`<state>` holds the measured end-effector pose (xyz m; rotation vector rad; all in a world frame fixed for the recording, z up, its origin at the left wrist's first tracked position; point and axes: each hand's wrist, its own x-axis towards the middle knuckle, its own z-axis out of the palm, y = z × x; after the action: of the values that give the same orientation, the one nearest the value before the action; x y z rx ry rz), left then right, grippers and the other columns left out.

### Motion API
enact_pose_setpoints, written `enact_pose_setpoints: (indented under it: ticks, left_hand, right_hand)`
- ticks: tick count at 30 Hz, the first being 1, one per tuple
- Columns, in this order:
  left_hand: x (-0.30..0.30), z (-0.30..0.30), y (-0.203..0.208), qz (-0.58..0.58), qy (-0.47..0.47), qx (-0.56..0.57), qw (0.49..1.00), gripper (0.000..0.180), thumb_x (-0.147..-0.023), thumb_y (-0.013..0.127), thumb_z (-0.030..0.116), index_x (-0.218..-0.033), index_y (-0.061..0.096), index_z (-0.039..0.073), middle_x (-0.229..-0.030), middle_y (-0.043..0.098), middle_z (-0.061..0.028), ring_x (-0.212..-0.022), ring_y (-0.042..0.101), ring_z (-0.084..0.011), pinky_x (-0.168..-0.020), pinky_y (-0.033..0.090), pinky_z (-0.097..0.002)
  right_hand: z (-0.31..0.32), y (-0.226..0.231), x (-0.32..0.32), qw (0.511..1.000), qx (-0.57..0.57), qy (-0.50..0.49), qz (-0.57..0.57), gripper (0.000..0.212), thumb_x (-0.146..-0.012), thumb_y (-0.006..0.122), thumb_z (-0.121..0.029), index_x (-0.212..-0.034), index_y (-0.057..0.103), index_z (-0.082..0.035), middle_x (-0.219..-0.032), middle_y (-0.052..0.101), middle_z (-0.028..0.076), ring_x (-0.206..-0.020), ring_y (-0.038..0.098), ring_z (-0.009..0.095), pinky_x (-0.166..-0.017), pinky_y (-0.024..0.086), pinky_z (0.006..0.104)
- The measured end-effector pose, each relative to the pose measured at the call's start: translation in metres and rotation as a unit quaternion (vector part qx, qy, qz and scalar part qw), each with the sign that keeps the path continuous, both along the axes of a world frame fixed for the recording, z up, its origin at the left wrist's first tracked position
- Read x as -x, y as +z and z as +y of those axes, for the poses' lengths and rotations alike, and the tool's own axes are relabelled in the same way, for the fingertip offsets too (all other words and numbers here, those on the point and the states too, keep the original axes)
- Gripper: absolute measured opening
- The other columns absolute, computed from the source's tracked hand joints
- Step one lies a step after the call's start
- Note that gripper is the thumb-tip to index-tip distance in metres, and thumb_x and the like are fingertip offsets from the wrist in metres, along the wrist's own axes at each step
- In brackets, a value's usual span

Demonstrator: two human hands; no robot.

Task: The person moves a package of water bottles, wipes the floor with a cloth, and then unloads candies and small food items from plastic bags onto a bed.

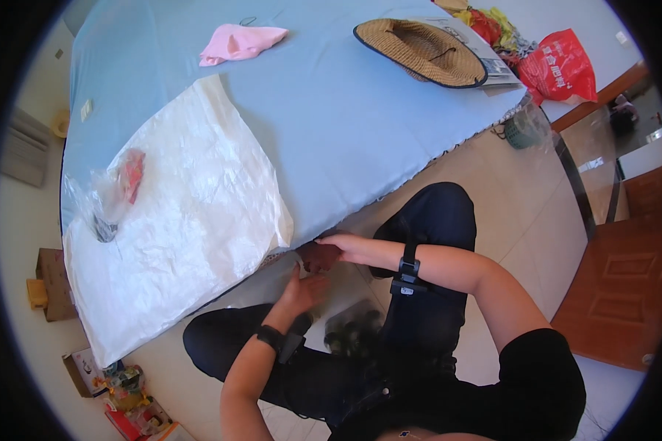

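Your left hand (301, 294) has its grip spread, thumb apart from blurred fingers; just beyond, your right hand (340, 248) is at the edge of the blue cloth (331, 158), its grip too shaded to tell what it holds. The white sheet (198, 228) lies just left, on the cloth, with a straw hat (449, 62) farther off.

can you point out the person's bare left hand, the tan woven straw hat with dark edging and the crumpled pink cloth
Bare left hand (300, 292), head view: middle of the hand
Tan woven straw hat with dark edging (417, 50), head view: inside of the crown
Crumpled pink cloth (241, 45), head view: middle
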<state>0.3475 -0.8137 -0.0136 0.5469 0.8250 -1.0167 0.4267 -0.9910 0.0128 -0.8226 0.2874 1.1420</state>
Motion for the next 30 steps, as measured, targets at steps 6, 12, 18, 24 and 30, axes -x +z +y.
enact_pose_setpoints:
  ticks: [6,12,18,24,30]
  left_hand:
    - [-0.019,-0.015,0.011,-0.195,0.213,-0.050,0.956,0.045,-0.085,0.038,0.043,-0.109,0.046,0.006,-0.108,0.051,-0.0106,-0.105,0.044,-0.0241,-0.088,0.034,-0.0421]
    - [-0.022,-0.012,-0.020,-0.379,0.064,-0.325,0.864,0.026,-0.085,0.048,0.022,-0.098,0.049,0.000,-0.089,0.052,-0.0054,-0.078,0.048,-0.0151,-0.069,0.037,-0.0270]
    - [-0.024,0.008,-0.041,-0.563,0.009,-0.509,0.652,0.022,-0.084,0.049,0.014,-0.096,0.053,-0.004,-0.093,0.057,-0.0093,-0.085,0.051,-0.0161,-0.075,0.041,-0.0288]
    - [-0.016,-0.002,0.030,-0.443,0.085,-0.429,0.782,0.023,-0.084,0.051,0.017,-0.083,0.057,-0.005,-0.074,0.059,-0.0070,-0.067,0.053,-0.0114,-0.060,0.041,-0.0248]
    - [0.000,0.032,-0.017,-0.349,0.155,-0.474,0.794,0.026,-0.082,0.051,0.020,-0.098,0.054,0.000,-0.090,0.058,-0.0082,-0.074,0.055,-0.0165,-0.066,0.044,-0.0277]
  right_hand:
    - [0.000,0.003,0.001,1.000,-0.001,0.001,-0.017,0.032,-0.080,0.054,-0.017,-0.109,0.049,-0.004,-0.104,0.055,0.007,-0.093,0.052,0.018,-0.077,0.043,0.0298]
    - [0.005,-0.010,0.007,0.989,0.080,-0.065,-0.107,0.035,-0.078,0.055,-0.013,-0.110,0.047,-0.002,-0.104,0.055,0.007,-0.092,0.052,0.017,-0.076,0.043,0.0297]
    - [0.022,-0.001,0.001,0.974,0.166,-0.011,-0.153,0.024,-0.079,0.053,-0.019,-0.095,0.057,-0.001,-0.087,0.061,0.009,-0.078,0.057,0.019,-0.068,0.046,0.0298]
    - [0.028,-0.003,-0.003,0.990,0.119,-0.068,-0.043,0.027,-0.079,0.051,-0.006,-0.104,0.049,0.003,-0.102,0.055,0.016,-0.093,0.055,0.027,-0.078,0.046,0.0384]
    - [0.061,-0.005,0.012,0.991,0.106,0.005,-0.086,0.032,-0.081,0.051,-0.010,-0.110,0.044,0.002,-0.110,0.051,0.015,-0.099,0.051,0.026,-0.081,0.044,0.0389]
